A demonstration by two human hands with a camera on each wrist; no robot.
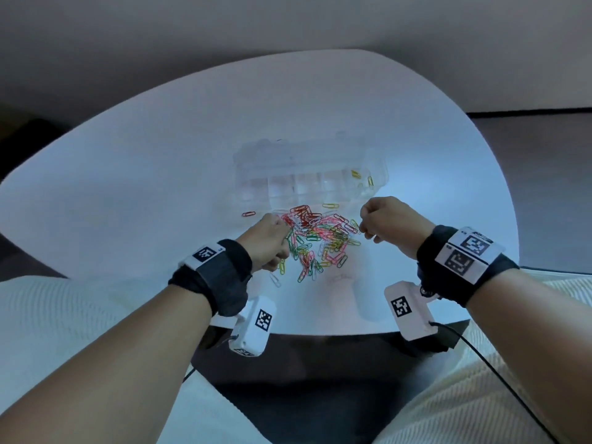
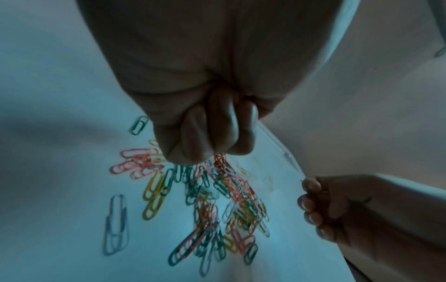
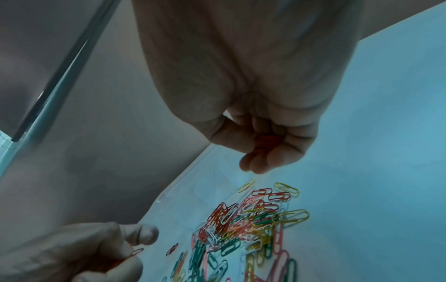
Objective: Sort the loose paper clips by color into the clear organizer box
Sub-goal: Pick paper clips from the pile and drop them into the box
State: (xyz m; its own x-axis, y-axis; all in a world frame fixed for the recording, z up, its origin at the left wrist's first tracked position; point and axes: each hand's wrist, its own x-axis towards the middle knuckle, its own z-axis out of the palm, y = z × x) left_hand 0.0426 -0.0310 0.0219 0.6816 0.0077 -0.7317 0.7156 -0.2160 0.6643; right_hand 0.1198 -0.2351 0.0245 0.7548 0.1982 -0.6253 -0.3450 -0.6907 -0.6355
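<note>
A mixed pile of coloured paper clips [image 1: 317, 241] lies on the white table [image 1: 128, 187], just in front of the clear organizer box [image 1: 307, 174]. A couple of yellow clips [image 1: 356, 174] sit in the box's right end compartment. My left hand [image 1: 278, 243] is at the pile's left edge, fingers curled, with red clips [image 3: 136, 251] poking out of its grip. My right hand [image 1: 368, 230] hovers over the pile's right edge, fingers curled around a small bunch of red clips [image 3: 265, 142]. The other compartments look bare, though glare hides detail.
A stray red clip [image 1: 248, 214] and a yellow clip [image 1: 330, 205] lie near the box's front wall. A pale clip [image 1: 275, 278] lies near the front of the table. Beyond the table's rounded front edge [image 1: 320, 333] is my lap. A cable [image 1: 499, 379] trails from the right wrist.
</note>
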